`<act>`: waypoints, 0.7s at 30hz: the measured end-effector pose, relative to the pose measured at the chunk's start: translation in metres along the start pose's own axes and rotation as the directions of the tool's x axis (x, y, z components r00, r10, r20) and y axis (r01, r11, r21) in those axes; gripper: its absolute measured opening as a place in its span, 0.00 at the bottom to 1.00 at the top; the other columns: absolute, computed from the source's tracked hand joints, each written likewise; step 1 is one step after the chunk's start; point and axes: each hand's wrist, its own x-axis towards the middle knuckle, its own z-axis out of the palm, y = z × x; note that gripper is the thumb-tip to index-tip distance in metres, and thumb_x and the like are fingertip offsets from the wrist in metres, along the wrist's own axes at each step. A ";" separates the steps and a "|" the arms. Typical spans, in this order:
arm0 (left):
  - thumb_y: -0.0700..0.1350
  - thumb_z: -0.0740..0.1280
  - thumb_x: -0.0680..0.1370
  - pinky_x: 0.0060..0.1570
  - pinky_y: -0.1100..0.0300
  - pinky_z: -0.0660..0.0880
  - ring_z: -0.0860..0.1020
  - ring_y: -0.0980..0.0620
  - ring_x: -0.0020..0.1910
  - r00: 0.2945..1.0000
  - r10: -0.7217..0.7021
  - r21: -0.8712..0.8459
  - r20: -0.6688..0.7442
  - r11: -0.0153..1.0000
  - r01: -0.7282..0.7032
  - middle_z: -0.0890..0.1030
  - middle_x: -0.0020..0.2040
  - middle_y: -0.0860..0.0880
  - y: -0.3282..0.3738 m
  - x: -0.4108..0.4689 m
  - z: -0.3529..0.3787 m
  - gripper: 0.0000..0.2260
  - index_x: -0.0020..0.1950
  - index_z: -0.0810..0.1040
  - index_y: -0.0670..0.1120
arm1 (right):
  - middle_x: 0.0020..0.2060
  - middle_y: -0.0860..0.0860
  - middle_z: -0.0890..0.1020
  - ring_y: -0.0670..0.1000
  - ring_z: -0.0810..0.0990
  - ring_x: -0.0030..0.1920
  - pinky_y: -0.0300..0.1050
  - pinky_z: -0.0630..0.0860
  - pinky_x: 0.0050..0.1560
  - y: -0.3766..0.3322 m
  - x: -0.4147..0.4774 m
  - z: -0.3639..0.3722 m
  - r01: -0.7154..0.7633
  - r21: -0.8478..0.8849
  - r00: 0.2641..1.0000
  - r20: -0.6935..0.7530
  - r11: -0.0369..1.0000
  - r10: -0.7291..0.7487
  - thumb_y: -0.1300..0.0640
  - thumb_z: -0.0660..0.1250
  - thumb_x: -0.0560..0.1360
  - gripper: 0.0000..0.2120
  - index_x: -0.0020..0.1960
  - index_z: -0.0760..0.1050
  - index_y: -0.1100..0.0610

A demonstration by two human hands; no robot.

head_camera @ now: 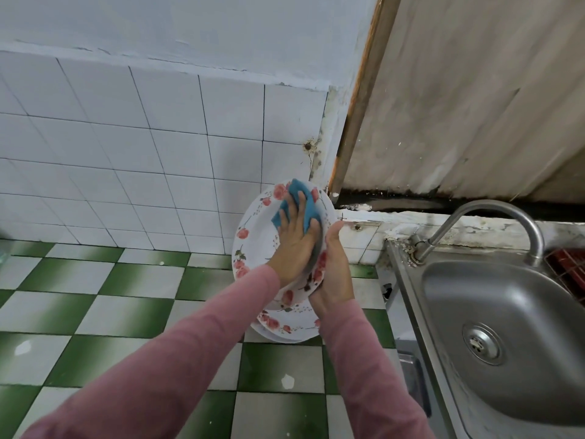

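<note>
Head view: 2 flowered plates are held in the air over the green-and-white tiled floor (126, 312), left of the steel sink (493, 280); no counter carries them. The upper plate (253, 229) tilts up towards the camera. The lower plate (285, 332) shows beneath it, with only its near rim in sight.

The right hand (334, 274) grips the upper plate's right rim, thumb along the edge and fingers hidden behind. I cannot tell whether it also bears the lower plate. The left hand (294, 251) lies flat, fingers straight and spread, pressing a blue cloth (302, 201) onto the upper plate's face near its far rim.

The plates look stiff, glazed and breakable, and likely slick if wet, and the hard floor would not forgive a drop. The rim seems the safest hold, with the right hand bracing against the left hand's push. The cloth looks soft and light.
</note>
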 end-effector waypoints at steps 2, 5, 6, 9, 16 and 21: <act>0.54 0.46 0.85 0.76 0.42 0.38 0.30 0.52 0.76 0.995 0.052 -0.029 0.089 0.998 -0.049 0.31 0.78 0.56 -0.001 -0.019 0.006 0.26 0.78 0.35 0.57 | 0.67 0.51 0.79 0.54 0.73 0.71 0.53 0.71 0.69 -0.004 0.004 -0.004 0.000 0.014 0.999 -0.033 1.000 0.000 0.32 0.57 0.77 0.32 0.73 0.71 0.50; 0.55 0.47 0.84 0.77 0.44 0.39 0.31 0.56 0.76 0.984 0.075 -0.090 0.161 0.994 -0.061 0.33 0.78 0.59 -0.001 -0.034 0.007 0.25 0.77 0.37 0.61 | 0.61 0.47 0.83 0.51 0.76 0.67 0.46 0.75 0.60 -0.011 0.003 -0.006 -0.007 0.029 1.000 -0.011 1.000 0.007 0.34 0.54 0.78 0.27 0.69 0.74 0.47; 0.56 0.47 0.84 0.77 0.43 0.39 0.31 0.55 0.76 0.986 0.064 -0.102 0.157 0.994 -0.048 0.33 0.78 0.58 0.000 -0.030 0.005 0.25 0.76 0.36 0.62 | 0.61 0.48 0.83 0.51 0.77 0.67 0.47 0.75 0.61 -0.012 0.001 -0.004 -0.006 0.018 1.000 0.001 1.000 0.006 0.34 0.55 0.78 0.28 0.70 0.73 0.47; 0.59 0.47 0.83 0.76 0.41 0.39 0.30 0.53 0.76 1.000 0.026 -0.106 0.013 0.994 -0.024 0.30 0.78 0.55 0.001 -0.011 -0.003 0.26 0.75 0.34 0.61 | 0.66 0.52 0.79 0.54 0.74 0.70 0.56 0.67 0.73 -0.005 -0.004 0.001 -0.015 -0.021 1.000 0.018 1.000 0.015 0.31 0.60 0.74 0.34 0.73 0.71 0.50; 0.57 0.48 0.83 0.77 0.45 0.36 0.32 0.57 0.77 0.976 0.192 -0.036 0.099 0.981 -0.189 0.33 0.78 0.60 -0.007 -0.029 0.007 0.25 0.77 0.40 0.61 | 0.65 0.51 0.80 0.52 0.78 0.65 0.52 0.72 0.69 -0.016 -0.002 0.000 0.006 0.028 1.000 0.009 1.000 -0.006 0.36 0.52 0.80 0.29 0.74 0.70 0.51; 0.60 0.46 0.82 0.75 0.42 0.34 0.29 0.49 0.76 0.994 0.067 0.037 -0.087 0.997 -0.064 0.28 0.74 0.57 -0.002 -0.001 -0.005 0.24 0.72 0.33 0.65 | 0.63 0.56 0.81 0.57 0.79 0.65 0.60 0.70 0.70 -0.010 -0.005 -0.002 -0.041 -0.111 0.999 0.025 0.993 0.044 0.30 0.56 0.75 0.33 0.69 0.74 0.50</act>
